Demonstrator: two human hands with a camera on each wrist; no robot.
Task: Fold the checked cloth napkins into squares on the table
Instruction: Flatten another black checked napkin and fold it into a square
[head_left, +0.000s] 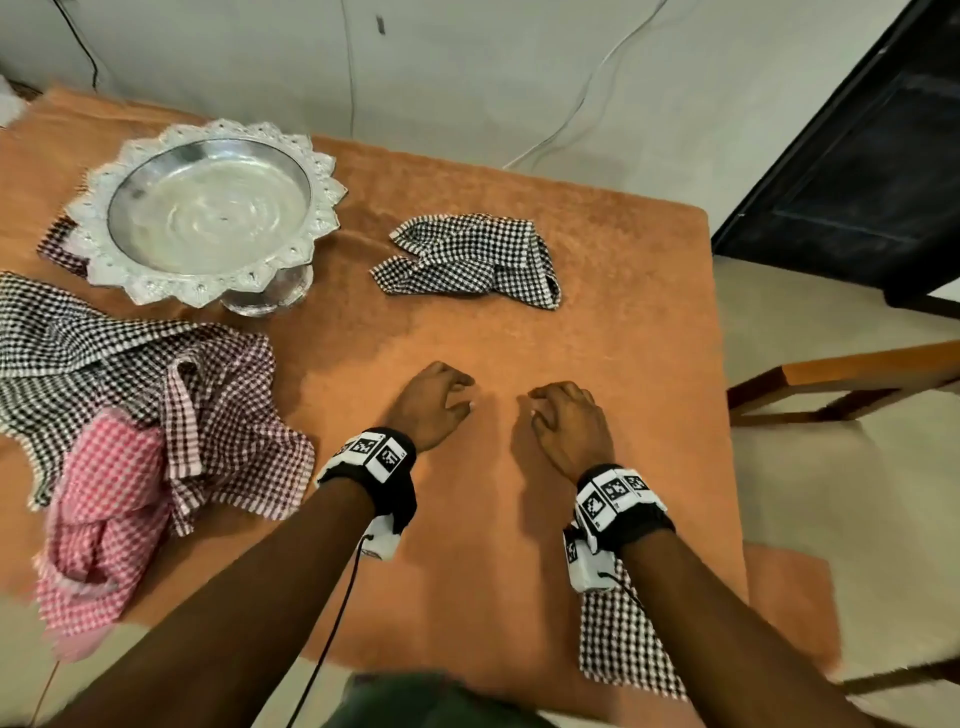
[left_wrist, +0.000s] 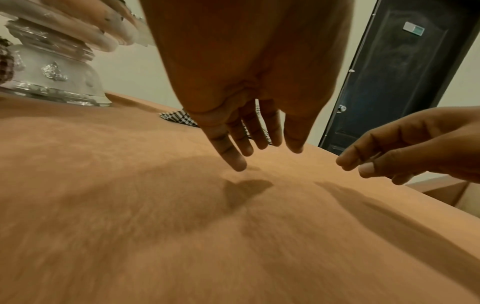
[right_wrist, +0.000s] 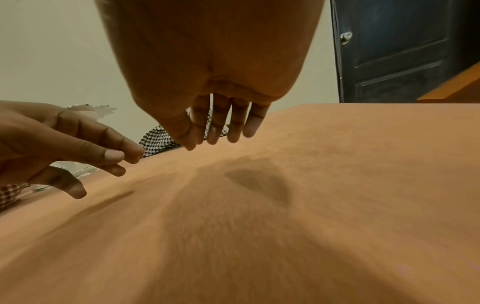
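Observation:
A crumpled black-and-white checked napkin (head_left: 467, 260) lies at the far middle of the orange-covered table (head_left: 623, 338). Both hands hover side by side over bare cloth nearer me, holding nothing. My left hand (head_left: 436, 400) has loosely drooping fingers (left_wrist: 233, 156). My right hand (head_left: 566, 421) hangs the same way, fingers (right_wrist: 233, 131) pointing down just above the table. A heap of checked napkins (head_left: 130, 395), black, maroon and pink, sits at the left. A folded black-and-white napkin (head_left: 623, 644) lies under my right forearm at the near edge.
An ornate silver pedestal tray (head_left: 208, 208) stands at the far left, with a maroon checked cloth (head_left: 60, 244) partly under it. A wooden chair (head_left: 841, 384) is off the table's right edge. A dark door (head_left: 857, 171) is behind it.

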